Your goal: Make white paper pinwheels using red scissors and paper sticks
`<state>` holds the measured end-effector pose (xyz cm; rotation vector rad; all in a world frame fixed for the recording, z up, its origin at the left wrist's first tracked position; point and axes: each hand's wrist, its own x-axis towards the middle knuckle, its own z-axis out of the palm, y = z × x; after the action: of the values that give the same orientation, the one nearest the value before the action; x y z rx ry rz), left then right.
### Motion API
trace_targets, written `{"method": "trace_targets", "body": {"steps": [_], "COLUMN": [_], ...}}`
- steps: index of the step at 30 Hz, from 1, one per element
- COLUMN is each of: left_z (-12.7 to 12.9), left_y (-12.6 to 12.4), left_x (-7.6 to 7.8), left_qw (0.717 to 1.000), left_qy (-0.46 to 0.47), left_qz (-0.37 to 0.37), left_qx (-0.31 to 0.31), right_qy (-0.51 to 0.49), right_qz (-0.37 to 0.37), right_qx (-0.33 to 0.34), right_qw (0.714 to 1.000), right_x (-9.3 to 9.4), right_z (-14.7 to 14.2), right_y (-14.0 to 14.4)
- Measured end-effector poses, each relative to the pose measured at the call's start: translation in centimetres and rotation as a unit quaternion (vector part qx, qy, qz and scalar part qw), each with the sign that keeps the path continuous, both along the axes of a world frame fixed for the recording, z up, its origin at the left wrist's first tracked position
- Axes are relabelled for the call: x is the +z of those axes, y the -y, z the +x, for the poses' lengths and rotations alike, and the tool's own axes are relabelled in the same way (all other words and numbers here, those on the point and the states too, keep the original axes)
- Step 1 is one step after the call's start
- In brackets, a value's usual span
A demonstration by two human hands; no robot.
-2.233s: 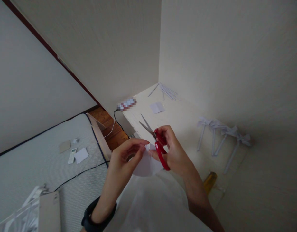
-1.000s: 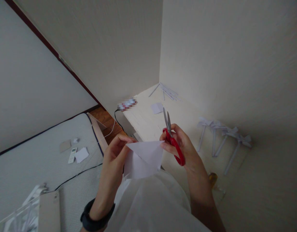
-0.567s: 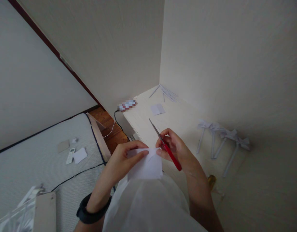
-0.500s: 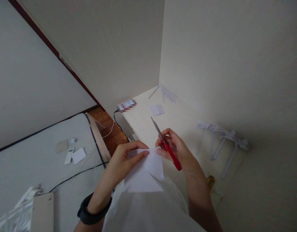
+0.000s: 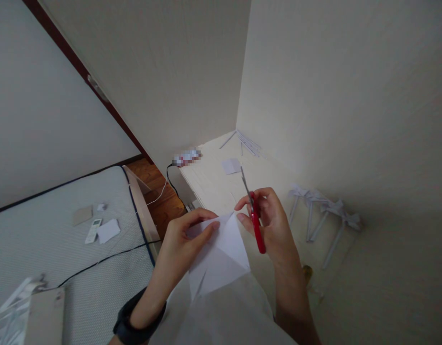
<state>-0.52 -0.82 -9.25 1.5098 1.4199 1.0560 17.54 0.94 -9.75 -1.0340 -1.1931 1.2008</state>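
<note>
A square of white paper (image 5: 224,254) with crease lines and slits is held in front of my body. My left hand (image 5: 190,235) pinches its upper left edge between thumb and fingers. Red-handled scissors (image 5: 255,223) sit in my right hand (image 5: 273,220), blades pointing up and away from the paper. The thumb and index fingertip of that hand are at the paper's top right corner; whether they grip it or only touch it is hard to tell.
On the pale table (image 5: 213,179) lie a paper square (image 5: 231,166), thin paper sticks (image 5: 248,143) and a blurred power strip (image 5: 187,157). Several paper pinwheels (image 5: 326,211) rest at right. On the left, a mattress (image 5: 37,239) holds a remote (image 5: 93,231) and paper pieces (image 5: 108,231).
The paper has turned and lies more spread out, a folded flap now opened. My right hand has shifted slightly right, and the scissors have swung more upright.
</note>
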Motion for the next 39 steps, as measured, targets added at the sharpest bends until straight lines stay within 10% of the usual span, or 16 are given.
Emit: {"method": "trace_targets", "body": {"steps": [39], "left_z": [1.4], "left_y": [0.5], "left_x": [1.1], "left_qw": [0.999], "left_qy": [-0.011], "left_qz": [0.040], "left_qx": [-0.030], "right_qy": [-0.037], "right_qz": [0.041], "right_qx": [0.058], "right_qw": [0.997], "right_x": [-0.8], "right_z": [-1.0], "right_y": [0.5]}}
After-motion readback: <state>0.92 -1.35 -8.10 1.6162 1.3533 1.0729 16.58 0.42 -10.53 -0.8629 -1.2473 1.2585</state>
